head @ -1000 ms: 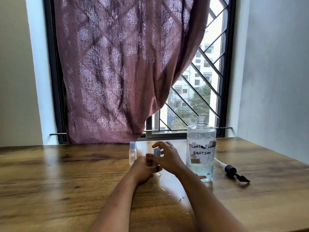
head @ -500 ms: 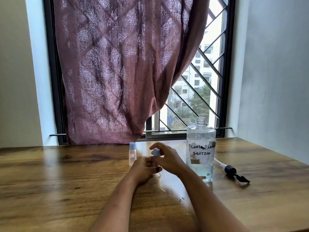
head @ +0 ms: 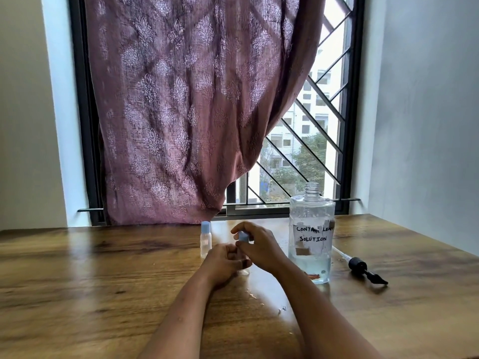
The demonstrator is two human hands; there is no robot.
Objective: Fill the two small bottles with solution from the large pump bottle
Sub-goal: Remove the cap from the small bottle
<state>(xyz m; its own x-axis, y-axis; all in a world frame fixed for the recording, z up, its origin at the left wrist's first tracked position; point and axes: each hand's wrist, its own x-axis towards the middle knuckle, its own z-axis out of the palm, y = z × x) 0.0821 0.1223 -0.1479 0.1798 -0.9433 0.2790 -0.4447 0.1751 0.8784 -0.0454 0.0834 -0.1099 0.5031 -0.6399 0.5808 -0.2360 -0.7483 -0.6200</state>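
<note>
Small bottle in work (head: 243, 271) is stood upright near the middle of the table (head: 77, 281), between the other small bottle (head: 205, 243) and the large pump bottle (head: 311, 216). Its body is gripped by the left hand (head: 223, 264), whose fingers (head: 234, 255) are curled round it so that it cannot turn or tip. Its blue cap (head: 243, 237) is pinched from above by the fingers (head: 241, 226) of the right hand (head: 260, 246). The cap is judged to be in the course of being turned; the direction cannot be told.

The other small bottle is stood capped just beside the left hand, out of the working area. The large pump bottle is stood just beside the right forearm with its neck open and a low level of solution at its base. Its pump head (head: 359, 265), dip tube attached, is laid flat on the table to the right, leaving the neck free for pouring.

Droplets (head: 255, 297) are seen on the wood-grain table top between the forearms. Behind the table, a barred window (head: 311, 120) is partly covered by a patterned mauve curtain (head: 194, 112). Pale walls are found on both sides.
</note>
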